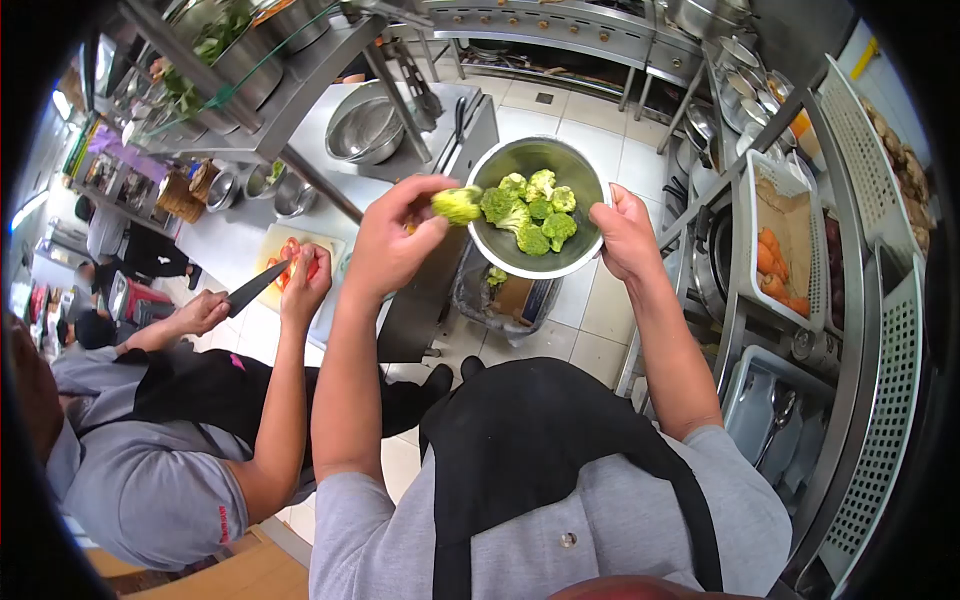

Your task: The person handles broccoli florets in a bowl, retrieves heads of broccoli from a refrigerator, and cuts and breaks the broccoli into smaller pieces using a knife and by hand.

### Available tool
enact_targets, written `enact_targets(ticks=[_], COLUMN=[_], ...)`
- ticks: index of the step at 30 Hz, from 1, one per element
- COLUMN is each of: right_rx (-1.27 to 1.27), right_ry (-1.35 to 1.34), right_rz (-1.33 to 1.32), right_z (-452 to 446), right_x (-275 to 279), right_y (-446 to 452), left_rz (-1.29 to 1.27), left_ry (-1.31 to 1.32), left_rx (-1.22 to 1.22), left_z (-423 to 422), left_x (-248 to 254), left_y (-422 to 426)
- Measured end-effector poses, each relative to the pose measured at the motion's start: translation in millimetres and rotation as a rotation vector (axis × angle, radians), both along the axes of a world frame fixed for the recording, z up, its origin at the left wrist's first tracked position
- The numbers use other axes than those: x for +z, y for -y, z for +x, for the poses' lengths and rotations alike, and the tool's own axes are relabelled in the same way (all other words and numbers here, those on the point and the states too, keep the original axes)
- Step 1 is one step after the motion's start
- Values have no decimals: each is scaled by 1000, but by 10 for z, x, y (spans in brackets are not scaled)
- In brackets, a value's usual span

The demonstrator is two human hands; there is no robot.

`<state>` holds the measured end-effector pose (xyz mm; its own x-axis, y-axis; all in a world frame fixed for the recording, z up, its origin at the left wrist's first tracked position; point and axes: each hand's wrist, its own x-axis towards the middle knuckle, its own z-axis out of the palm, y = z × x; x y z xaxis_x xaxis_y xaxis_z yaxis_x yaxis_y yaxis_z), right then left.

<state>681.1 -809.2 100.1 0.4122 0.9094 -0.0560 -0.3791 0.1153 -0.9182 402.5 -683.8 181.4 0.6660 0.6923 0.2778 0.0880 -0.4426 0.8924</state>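
Observation:
My right hand (630, 232) grips the rim of a round metal bowl (540, 268) on its right side, thumb over the edge. Inside the bowl lie several green broccoli florets (533, 238). At the bowl's left rim, my left hand (395, 238) pinches one broccoli floret (458, 205) between thumb and fingers. That floret is slightly blurred and overlaps the rim in view. The bowl is held up in the air, tilted a little toward me.
Below the bowl stands a lined bin (500, 325) with scraps. On my left a co-worker cuts red pieces with a knife (255, 288) on a cutting board (325, 310). A colander (365, 125) sits on the counter. A crate of carrots (780, 165) is on the right rack.

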Motion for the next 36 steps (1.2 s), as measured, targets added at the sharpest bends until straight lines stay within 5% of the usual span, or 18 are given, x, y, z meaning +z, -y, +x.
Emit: enact_targets(ticks=[3,5,8,10,11,13,17,21,23,24,27,31,36], right_rx=[-96,-99,-70,-34,-27,9,-24,-3,16,-11,-57,8,-95], right_ry=[-19,-4,34,86,85,103,251,111,129,113,52,36,-31], right_rz=[73,35,1,-39,-36,13,-35,-77,-101,-87,-60,-102,-42], right_z=[148,212,326,362,354,323,432,498,567,566,621,863,861], right_x=[-138,-60,-86,-145,-158,-156,-380,-341,-317,-336,-342,-500,-538], right_y=[48,110,72,22,-1,-40,-147,-118,-81,-60,-85,-72,-71], left_rz=[-16,494,351,789,792,866,987,791,-241,-242,-926,-1024,-1177], left_ry=[142,-253,-207,-136,-139,-411,-668,-370,28,21,522,609,627], left_rx=[255,455,407,145,152,-109,-192,-93,77,95,-77,-165,25], left_z=[9,115,564,936,1114,1412,1628,1534,1462,1397,1207,957,851], left_x=[-687,-867,-460,-291,-293,-323,-358,-279,-76,-104,-292,-580,-1049], left_y=[-20,62,238,122,71,4,-150,-106,22,26,-84,-164,-109])
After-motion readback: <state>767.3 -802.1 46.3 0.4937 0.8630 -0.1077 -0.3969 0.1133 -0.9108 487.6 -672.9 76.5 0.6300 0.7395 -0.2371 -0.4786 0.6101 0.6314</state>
